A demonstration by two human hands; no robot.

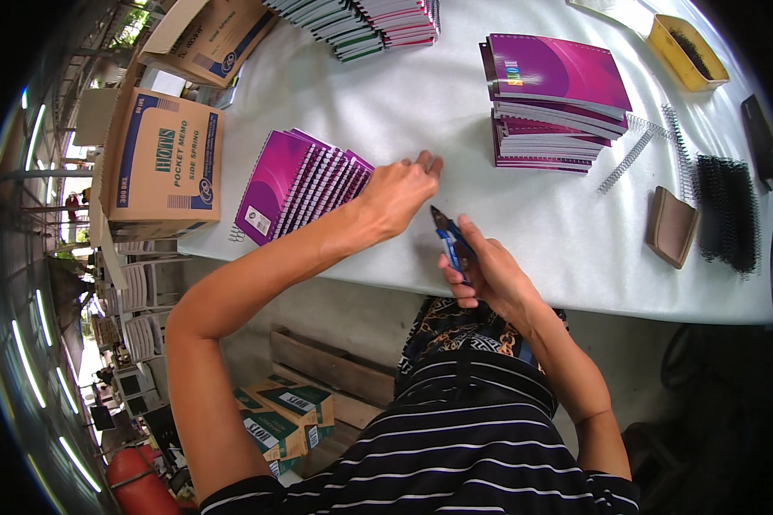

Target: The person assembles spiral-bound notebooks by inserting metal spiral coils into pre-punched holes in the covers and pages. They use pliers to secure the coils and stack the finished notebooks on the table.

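My right hand (500,276) grips blue-handled pliers (450,247) near the table's front edge, their dark jaws pointing up toward my left hand. My left hand (397,199) is closed over the white tabletop, fingers curled down; whatever they may hold is hidden. Beside and partly under that wrist lies a fanned row of purple spiral notebooks (273,182), coil edges overlapping. A taller stack of purple notebooks (563,77) stands farther back on the right. Loose wire coils (629,161) lie next to it, and a dense bundle of black coils (728,215) sits farther right.
A brown block-like object (672,227) lies beside the black coils. At the far right is a yellow tray (660,39) with dark bits inside. Cardboard cartons (167,159) line the left edge. More notebooks (365,26) stand at the back. Below is a wooden bench (322,360).
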